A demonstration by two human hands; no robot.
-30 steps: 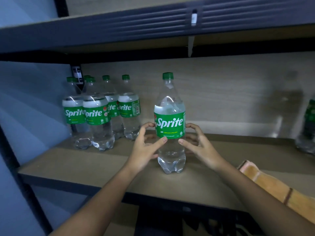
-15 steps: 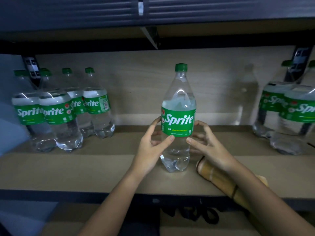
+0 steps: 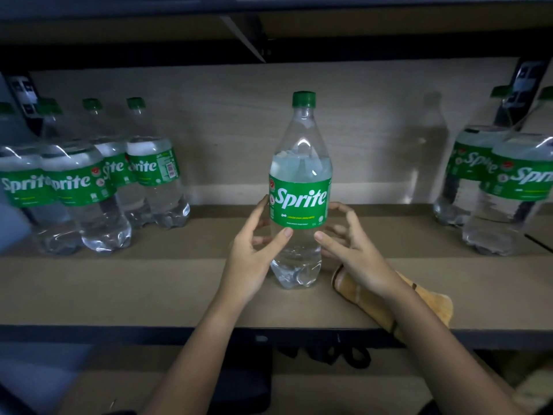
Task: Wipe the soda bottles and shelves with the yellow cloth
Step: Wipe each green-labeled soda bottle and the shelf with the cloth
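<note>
The Sprite bottle [image 3: 300,187] stands upright mid-shelf [image 3: 119,289], long axis vertical. The left hand [image 3: 251,259] cups its left side; the right hand [image 3: 356,253] hovers loosely curled, apparently empty. The yellow cloth [image 3: 368,298] lies right of the bottle, directly under the right wrist, nearer that hand.

Clear Sprite bottle [image 3: 300,187] with green cap and label, upright on brown shelf [image 3: 149,289], between the fingertips of both hands, yellow cloth [image 3: 371,298] rolled flat on shelf just below right-hand fingers, partly under the wrist
</note>
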